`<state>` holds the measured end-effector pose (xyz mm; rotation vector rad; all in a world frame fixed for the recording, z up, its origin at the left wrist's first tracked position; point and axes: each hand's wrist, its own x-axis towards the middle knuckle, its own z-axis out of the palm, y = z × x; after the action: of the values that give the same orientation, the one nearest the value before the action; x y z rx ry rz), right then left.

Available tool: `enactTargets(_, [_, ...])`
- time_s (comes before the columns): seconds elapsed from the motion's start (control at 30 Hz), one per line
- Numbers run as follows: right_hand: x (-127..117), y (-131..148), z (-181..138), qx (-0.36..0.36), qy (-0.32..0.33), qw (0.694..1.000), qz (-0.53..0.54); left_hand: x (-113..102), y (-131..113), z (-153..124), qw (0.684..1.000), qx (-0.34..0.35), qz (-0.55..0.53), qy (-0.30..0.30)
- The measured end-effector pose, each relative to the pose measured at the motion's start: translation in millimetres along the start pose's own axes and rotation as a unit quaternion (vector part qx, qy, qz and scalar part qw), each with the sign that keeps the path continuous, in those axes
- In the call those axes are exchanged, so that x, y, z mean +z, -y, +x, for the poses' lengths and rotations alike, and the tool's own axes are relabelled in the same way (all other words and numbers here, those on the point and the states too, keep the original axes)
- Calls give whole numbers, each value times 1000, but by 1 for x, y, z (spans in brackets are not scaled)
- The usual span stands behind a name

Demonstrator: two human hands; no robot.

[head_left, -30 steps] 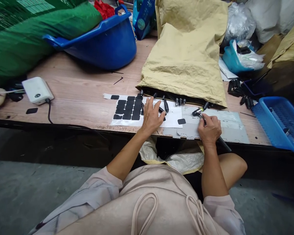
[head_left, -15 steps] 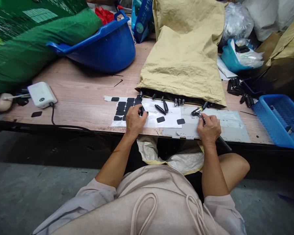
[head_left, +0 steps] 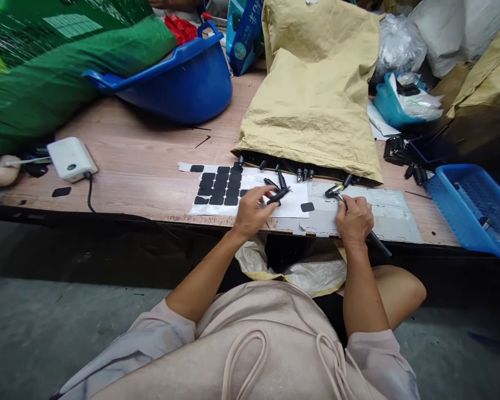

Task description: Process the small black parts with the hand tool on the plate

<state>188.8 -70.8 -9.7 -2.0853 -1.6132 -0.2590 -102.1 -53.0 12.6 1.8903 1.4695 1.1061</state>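
Observation:
My left hand point(head_left: 254, 211) is over the white sheet point(head_left: 294, 208), thumb and fingers pinching a short black tube point(head_left: 280, 195). Behind it lie more black tubes point(head_left: 282, 180), partly overlapped by the held one. Rounded black pads point(head_left: 220, 186) sit in rows on the sheet's left part, and a single pad point(head_left: 307, 206) lies farther right. My right hand point(head_left: 355, 219) is closed around a small hammer point(head_left: 379, 243), its head resting close to the grey taped board point(head_left: 394, 214). Several black pieces point(head_left: 304, 174) lie along the mouth of the tan sack point(head_left: 308, 111).
A blue tub point(head_left: 183, 83) stands at the back left, near a white box with a cable point(head_left: 71, 159). On the right are a blue basket point(head_left: 475, 208), loose black parts point(head_left: 398, 150) and a teal container point(head_left: 394, 103). The table's front edge runs just under my wrists.
My left hand has moved right from the rows of pads, carrying the black tube towards the loose tubes, and now covers a pad there. My right hand stays in place with the hammer.

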Motion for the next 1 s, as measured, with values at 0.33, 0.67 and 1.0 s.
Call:
enactTargets(0.33, [-41, 13, -23, -13, -15, 992, 126, 43, -13, 3, 992, 62, -3, 112])
enactTargets(0.67, [-51, 57, -56, -58, 71, 962, 259, 44, -13, 5, 989, 48, 8, 139])
enactTargets(1.0, [-57, 65, -52, -123, 43, 972, 196, 44, -16, 6, 989, 42, 4, 143])
